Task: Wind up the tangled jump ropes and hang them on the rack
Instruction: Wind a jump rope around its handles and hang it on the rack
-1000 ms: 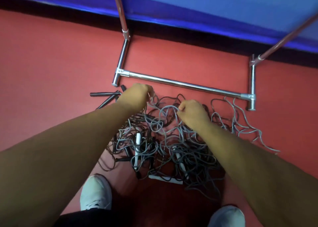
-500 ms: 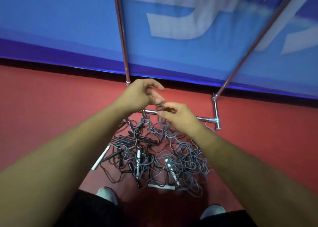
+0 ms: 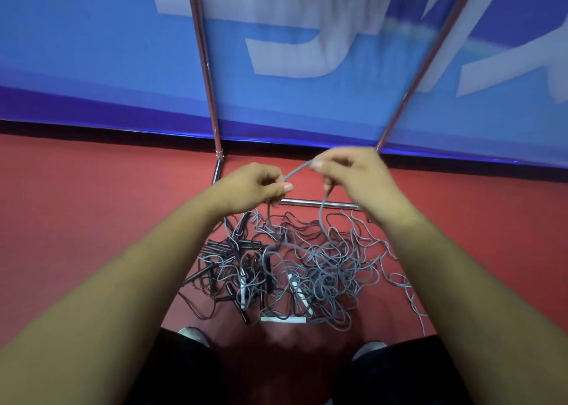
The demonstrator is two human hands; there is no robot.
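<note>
Facing a blue banner (image 3: pixel 92 51) filling the upper frame. Standing on a red floor (image 3: pixel 76 205) running across the middle of the frame. Looking down past a chrome rack (image 3: pixel 310 203), with uprights rising to the top edge and a base bar lying on the floor at centre. Leaning over the tangled jump ropes (image 3: pixel 322 269), heaped on the floor below centre, just in front of the base bar. Pinching a grey rope strand (image 3: pixel 297 171) at centre frame above the heap, with left hand (image 3: pixel 252 186) and right hand (image 3: pixel 353 174) both clamping it. Holding it arched between the hands and trailing down into the tangle. Showing black handles (image 3: pixel 221 246) lower left of the heap.
</note>
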